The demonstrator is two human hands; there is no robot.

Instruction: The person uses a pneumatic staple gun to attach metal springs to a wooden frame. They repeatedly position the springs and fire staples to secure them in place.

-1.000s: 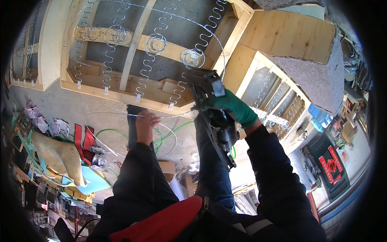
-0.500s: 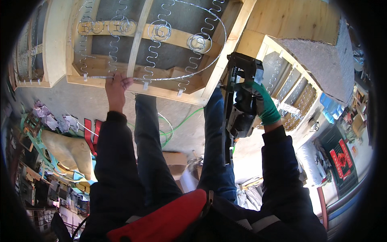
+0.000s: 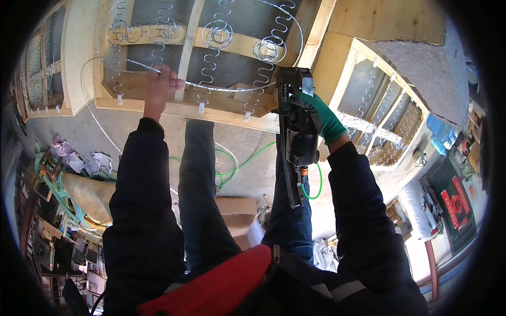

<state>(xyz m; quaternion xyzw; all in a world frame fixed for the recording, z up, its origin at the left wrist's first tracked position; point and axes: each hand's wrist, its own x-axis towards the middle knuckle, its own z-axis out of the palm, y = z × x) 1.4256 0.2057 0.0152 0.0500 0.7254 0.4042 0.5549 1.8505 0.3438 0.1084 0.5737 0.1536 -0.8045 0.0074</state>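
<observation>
A wooden seat frame (image 3: 221, 117) lies in front of me, strung with zigzag springs (image 3: 206, 68) and coil springs (image 3: 217, 35). Bare, my left hand (image 3: 162, 87) is closed on a long silvery wire (image 3: 232, 90), just inside the frame's front rail. The wire runs right toward the frame's corner and curves up along its right side. My right hand (image 3: 320, 117), in a green and dark glove, grips a black pneumatic nail gun (image 3: 301, 137). The gun's upper end is over the front right corner, hiding it; whether it touches the wood I cannot tell.
A green air hose (image 3: 319, 181) hangs from the gun, with more hose (image 3: 245, 158) on the floor. Another sprung frame (image 3: 387, 113) stands at the right, a further one (image 3: 50, 79) at the left. Cardboard (image 3: 234, 210) lies between my legs. Crumpled scraps (image 3: 79, 158) lie at the left.
My left hand has moved up from the front rail, lifting the wire inward. My right hand has brought the nail gun left, over the frame's front right corner.
</observation>
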